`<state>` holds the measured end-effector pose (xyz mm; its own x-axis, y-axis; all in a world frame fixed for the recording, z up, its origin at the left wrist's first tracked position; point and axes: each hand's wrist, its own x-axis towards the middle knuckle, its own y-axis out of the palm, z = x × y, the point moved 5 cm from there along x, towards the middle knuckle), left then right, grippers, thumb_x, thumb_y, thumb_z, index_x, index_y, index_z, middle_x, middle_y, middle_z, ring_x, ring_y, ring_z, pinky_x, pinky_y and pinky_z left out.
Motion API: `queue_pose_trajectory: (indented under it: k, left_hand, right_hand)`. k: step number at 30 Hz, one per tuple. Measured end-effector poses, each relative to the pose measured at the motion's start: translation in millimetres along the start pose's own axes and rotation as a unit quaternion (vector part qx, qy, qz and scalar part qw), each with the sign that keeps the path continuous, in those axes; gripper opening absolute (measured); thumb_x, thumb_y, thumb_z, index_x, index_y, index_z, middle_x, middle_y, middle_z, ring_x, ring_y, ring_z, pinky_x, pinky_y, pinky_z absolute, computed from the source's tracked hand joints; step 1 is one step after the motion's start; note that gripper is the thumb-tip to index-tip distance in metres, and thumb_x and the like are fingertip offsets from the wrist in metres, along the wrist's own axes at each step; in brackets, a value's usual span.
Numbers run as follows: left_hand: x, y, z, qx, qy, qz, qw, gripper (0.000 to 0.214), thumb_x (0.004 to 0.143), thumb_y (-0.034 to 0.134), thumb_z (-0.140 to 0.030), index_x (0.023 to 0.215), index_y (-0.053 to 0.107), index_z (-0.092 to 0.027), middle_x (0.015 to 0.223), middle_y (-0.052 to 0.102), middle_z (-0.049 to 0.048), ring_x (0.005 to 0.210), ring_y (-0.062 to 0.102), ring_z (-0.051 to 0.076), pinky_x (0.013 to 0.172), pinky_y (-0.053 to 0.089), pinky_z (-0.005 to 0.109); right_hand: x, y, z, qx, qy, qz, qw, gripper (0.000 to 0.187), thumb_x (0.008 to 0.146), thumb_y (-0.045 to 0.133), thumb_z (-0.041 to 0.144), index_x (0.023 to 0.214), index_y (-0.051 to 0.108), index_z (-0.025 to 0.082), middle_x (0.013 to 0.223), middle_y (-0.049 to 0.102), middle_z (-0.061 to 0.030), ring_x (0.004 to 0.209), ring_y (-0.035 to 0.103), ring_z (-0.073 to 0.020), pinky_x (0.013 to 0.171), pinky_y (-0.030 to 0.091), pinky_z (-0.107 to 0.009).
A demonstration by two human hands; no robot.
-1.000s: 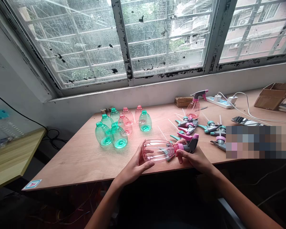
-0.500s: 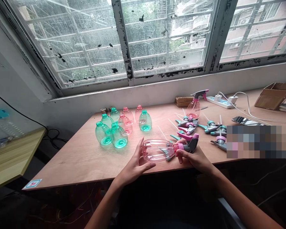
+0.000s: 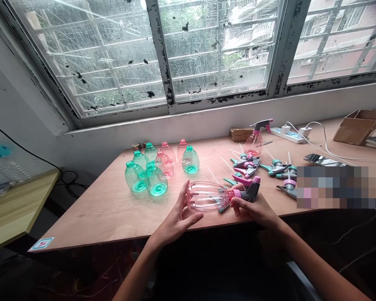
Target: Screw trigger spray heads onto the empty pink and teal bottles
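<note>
A clear pink spray bottle lies on its side in the air above the table's front edge, its grey and pink spray head pointing right. My left hand is wrapped around the bottle's base end, thumb below and fingers behind. At the neck, my right hand grips the pink collar between thumb and fingers. Several loose spray heads with thin white tubes lie just beyond my right hand. Green bottles and pink bottles without heads stand to the left.
A fitted pink spray bottle stands at the back near a power strip with white cables. A phone and an open cardboard box are on the right. A blurred patch covers the right front. Windows rise behind the table.
Almost nothing differs. Both hands keep the same hold on the pink spray bottle, and the view has shifted very slightly.
</note>
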<state>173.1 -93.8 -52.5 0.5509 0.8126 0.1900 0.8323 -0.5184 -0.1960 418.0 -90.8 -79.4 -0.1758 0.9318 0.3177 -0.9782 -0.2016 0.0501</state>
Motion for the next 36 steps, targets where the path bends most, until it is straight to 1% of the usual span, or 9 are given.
queue_pose_trajectory:
  k: [3,8,12,15,17,22,28,32,36]
  left_hand:
    - [-1.7,2.2,0.0,-0.013,-0.017,0.007,1.000,0.094,0.092,0.068,-0.033,0.157,0.001,-0.045,0.168,0.019,0.0070,0.142,0.044,0.031,0.119,0.032,0.052]
    - [-2.7,4.2,-3.3,-0.002,-0.019,0.015,1.000,0.092,0.093,0.065,-0.036,0.157,0.000,-0.045,0.170,0.010,0.0053,0.147,0.036,0.033,0.121,0.028,0.052]
    - [-1.1,0.9,-1.9,0.026,-0.023,0.000,0.999,0.094,0.093,0.065,-0.041,0.159,-0.001,-0.036,0.169,0.012,0.0081,0.151,0.026,0.034,0.123,0.023,0.053]
    - [0.2,-1.4,-0.6,0.050,-0.026,-0.013,0.998,0.086,0.094,0.062,-0.042,0.160,0.008,-0.030,0.169,0.018,0.0089,0.154,0.019,0.033,0.125,0.017,0.051]
    - [0.7,-0.6,-0.7,0.044,-0.025,-0.014,0.999,0.086,0.093,0.064,-0.040,0.160,0.010,-0.031,0.168,0.021,0.0085,0.153,0.021,0.032,0.125,0.018,0.050]
    - [1.2,3.8,-3.0,-0.006,-0.010,-0.004,1.000,0.093,0.093,0.067,-0.032,0.158,0.002,-0.040,0.165,0.030,0.0069,0.146,0.040,0.030,0.122,0.025,0.050]
    - [1.5,2.3,-2.8,-0.018,-0.003,0.003,1.000,0.083,0.093,0.066,-0.029,0.155,0.013,-0.042,0.162,0.032,0.0089,0.144,0.042,0.030,0.121,0.028,0.051]
    - [1.8,2.7,-2.8,-0.025,-0.008,0.011,1.000,0.086,0.091,0.068,-0.031,0.154,0.011,-0.040,0.162,0.032,0.0109,0.144,0.042,0.031,0.120,0.030,0.051]
    - [1.7,1.0,-2.0,-0.026,-0.018,0.002,1.000,0.088,0.092,0.067,-0.037,0.157,0.009,-0.036,0.165,0.027,0.0104,0.149,0.033,0.033,0.122,0.027,0.051]
  right_hand:
    - [0.7,-0.7,-0.6,0.000,-0.005,0.002,1.000,0.024,0.090,0.073,0.036,0.097,0.058,0.018,0.063,0.067,0.0018,0.054,0.060,-0.0149,0.060,0.045,-0.030]
    - [1.1,-0.9,-1.0,0.010,-0.003,0.002,1.000,0.024,0.089,0.073,0.036,0.097,0.059,0.019,0.060,0.065,0.0026,0.054,0.060,-0.0157,0.060,0.045,-0.030]
    - [1.0,0.1,-1.7,0.012,0.003,0.003,1.000,0.027,0.087,0.075,0.037,0.098,0.059,0.019,0.063,0.067,0.0019,0.053,0.060,-0.0160,0.057,0.045,-0.030]
    - [1.1,0.9,-1.2,0.008,0.003,0.007,1.000,0.028,0.087,0.075,0.037,0.099,0.059,0.018,0.063,0.067,0.0013,0.052,0.060,-0.0160,0.056,0.045,-0.029]
    - [1.3,1.1,0.0,0.007,0.002,0.005,1.000,0.027,0.088,0.075,0.037,0.098,0.059,0.018,0.062,0.068,0.0011,0.052,0.060,-0.0159,0.056,0.045,-0.029]
    - [1.3,1.4,1.8,0.009,0.009,-0.003,1.000,0.030,0.087,0.076,0.039,0.098,0.058,0.018,0.058,0.066,0.0025,0.051,0.060,-0.0160,0.057,0.046,-0.029]
    - [1.9,-0.3,-1.0,0.008,0.011,-0.011,1.000,0.036,0.084,0.077,0.044,0.100,0.058,0.019,0.061,0.066,0.0025,0.051,0.061,-0.0170,0.056,0.048,-0.030]
    - [2.0,-0.3,-2.5,0.010,0.014,-0.008,1.000,0.036,0.084,0.078,0.043,0.101,0.058,0.019,0.060,0.066,0.0025,0.050,0.061,-0.0174,0.056,0.048,-0.031]
    - [1.6,0.9,-2.0,0.015,0.010,-0.002,1.000,0.034,0.085,0.077,0.040,0.102,0.057,0.019,0.059,0.066,0.0028,0.050,0.061,-0.0171,0.055,0.047,-0.030]
